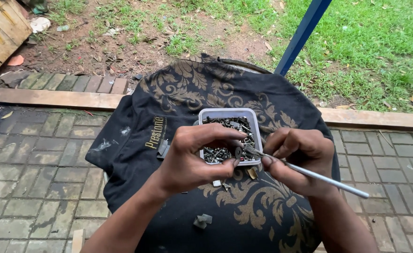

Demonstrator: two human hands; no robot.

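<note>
At the centre of the frame, the left hand (194, 157) pinches a small dark washer (238, 152) between thumb and fingers (225, 136), just over the near edge of a white plastic tub (206, 114). The tub is full of dark screws and bolts (225, 124). The right hand (298, 159) is closed around a thin grey brush (316, 176); its bristle end touches the washer, and its handle slants toward the lower right of the frame.

The tub rests on a black cloth with a gold leaf pattern (192, 89), draped over a round counter (246, 65) of which only a thin curved rim shows in the upper middle. Both hands cover the tub's near side. Loose bits lie on the cloth: a few grey pieces (202, 220) at lower centre, others (162, 147) left of the tub.

A blue pole (302, 35) rises at the upper right before grass (380, 47). Grey paving bricks (33, 164) fill the left, and a wooden crate (0, 30) sits in the upper left corner.
</note>
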